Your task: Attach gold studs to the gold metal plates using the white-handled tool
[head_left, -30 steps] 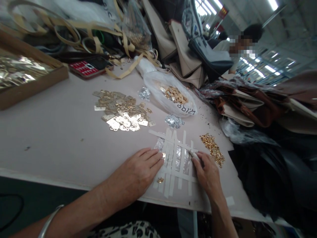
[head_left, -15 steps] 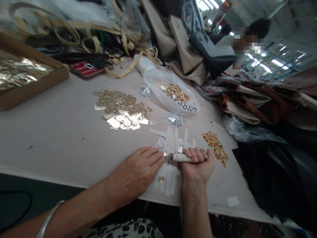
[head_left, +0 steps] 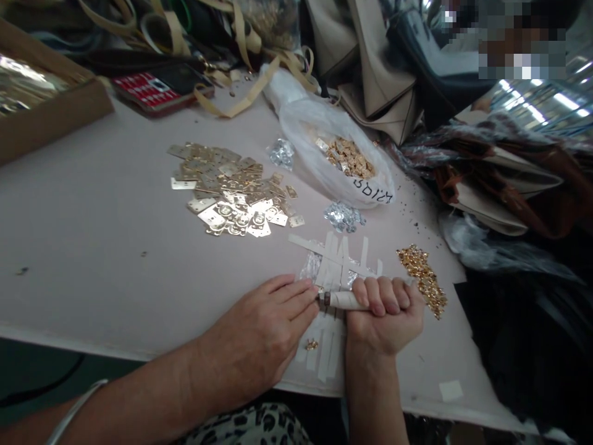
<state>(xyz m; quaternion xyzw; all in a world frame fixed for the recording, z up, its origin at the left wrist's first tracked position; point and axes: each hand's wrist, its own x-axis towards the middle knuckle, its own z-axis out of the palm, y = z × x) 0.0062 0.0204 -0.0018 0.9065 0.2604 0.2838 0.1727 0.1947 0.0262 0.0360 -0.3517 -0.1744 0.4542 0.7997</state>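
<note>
My left hand (head_left: 264, 327) lies flat on the table with fingers stretched out, fingertips at the left edge of a patch of crossed white tape strips (head_left: 337, 262). My right hand (head_left: 384, 315) is a fist round a white-handled tool (head_left: 340, 300). The tool's metal tip points left and meets my left fingertips. A small gold piece (head_left: 312, 345) lies on the tape below the hands. A pile of gold plates (head_left: 229, 196) sits further back on the table.
A plastic bag (head_left: 324, 176) with gold pieces stands behind the tape. Small gold bits (head_left: 424, 279) lie to the right, silver bits (head_left: 343, 216) in the middle. A cardboard box (head_left: 50, 114) is at the left. Bags and straps crowd the back; another person sits far right.
My right hand has gone from pinching at the tape's right edge to gripping the white-handled tool in a fist, bringing its tip to my left fingertips. The view has shifted down.
</note>
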